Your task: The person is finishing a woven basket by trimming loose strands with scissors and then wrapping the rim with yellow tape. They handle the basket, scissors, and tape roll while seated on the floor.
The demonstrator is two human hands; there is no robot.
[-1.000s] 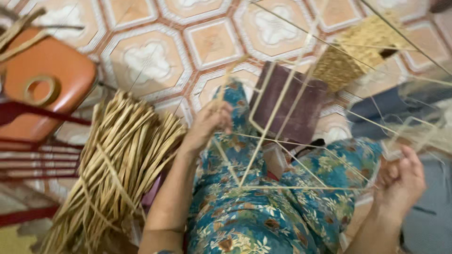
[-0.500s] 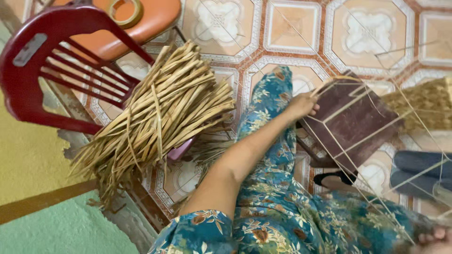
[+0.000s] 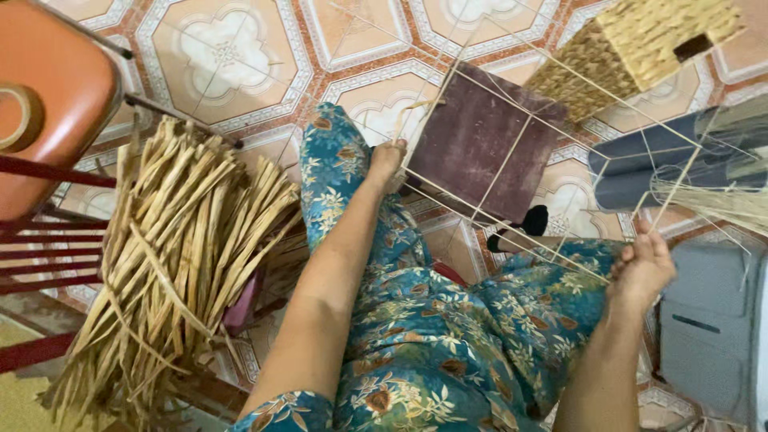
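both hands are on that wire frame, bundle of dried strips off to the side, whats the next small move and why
Probably bring the left hand across to the bundle of dried strips and pull one out. Both hands grip the wire frame, the right hand at its near corner, and most of the frame's wires look bare. The bundle lies beside the left arm, so that hand seems best placed while the right steadies the frame.

I see the wire frame ahead of my knees, over the board on the floor, between my left hand and right hand. The straw bundle lies left of my legs, beside the chair. A basket sits beyond the frame, far right.
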